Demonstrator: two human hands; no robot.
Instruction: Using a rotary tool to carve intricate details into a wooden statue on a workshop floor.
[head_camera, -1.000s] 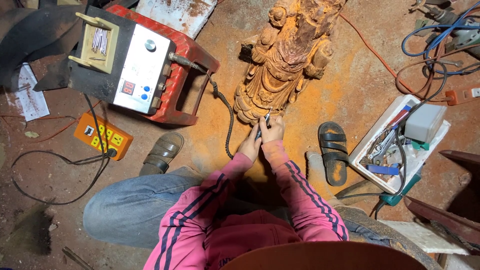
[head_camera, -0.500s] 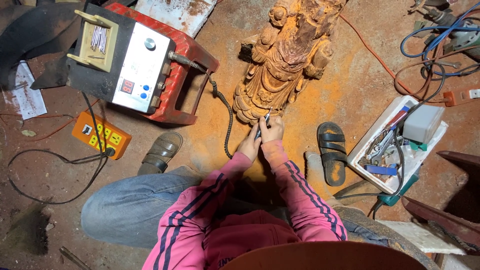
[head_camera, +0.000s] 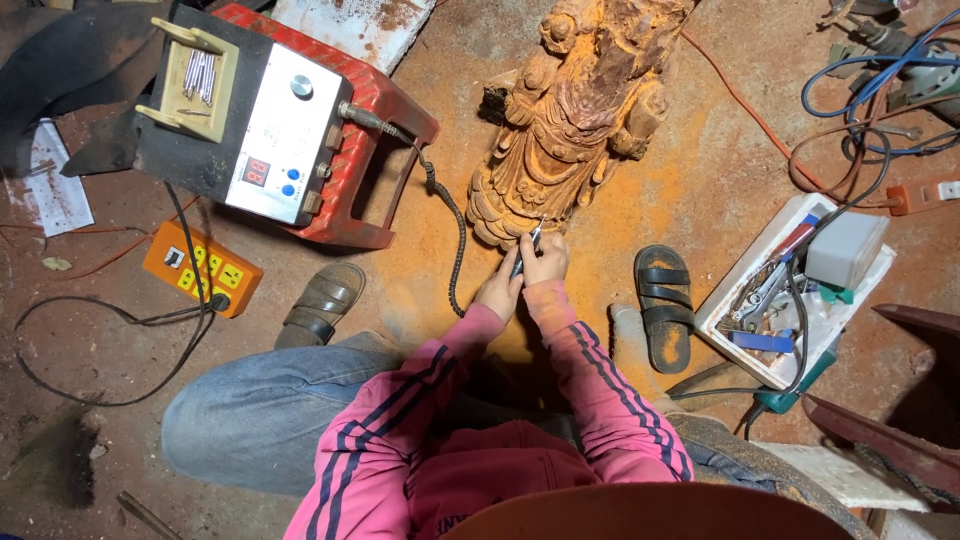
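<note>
Detail at the base of the carved wooden statue (head_camera: 572, 130) could be gouged if the rotary handpiece (head_camera: 526, 252), gripped by both closed hands, left hand (head_camera: 499, 293) and right hand (head_camera: 545, 262), were jerked by its coiled cable (head_camera: 452, 240).

Two sandals (head_camera: 322, 303), one wooden carving (head_camera: 570, 130)

Wooden statue (head_camera: 570, 140) top cut off; rotary tool (head_camera: 527, 250) mostly hidden
</note>
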